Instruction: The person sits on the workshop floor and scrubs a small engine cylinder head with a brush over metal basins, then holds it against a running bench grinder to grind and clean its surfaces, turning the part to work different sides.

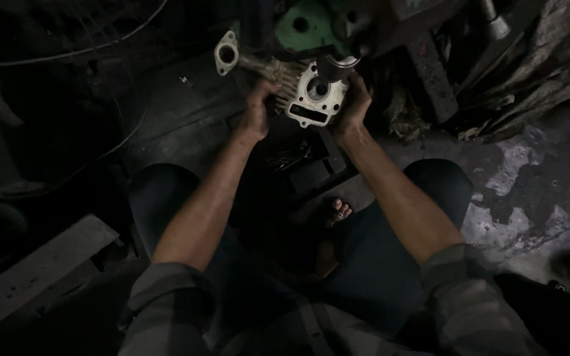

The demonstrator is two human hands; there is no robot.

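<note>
2 hands showing: left hand (256, 109), right hand (352, 105), both gripping 1 pale metal engine cylinder block (311, 95). 1 flanged pipe piece (227, 56) sticking out at its left. 1 green machine part (308, 26) sitting above. 1 bare foot (338, 211) showing between 2 knees. 1 grey plank (37, 270) lying at lower left. 2 cables (110, 43) running across dark floor.
</note>
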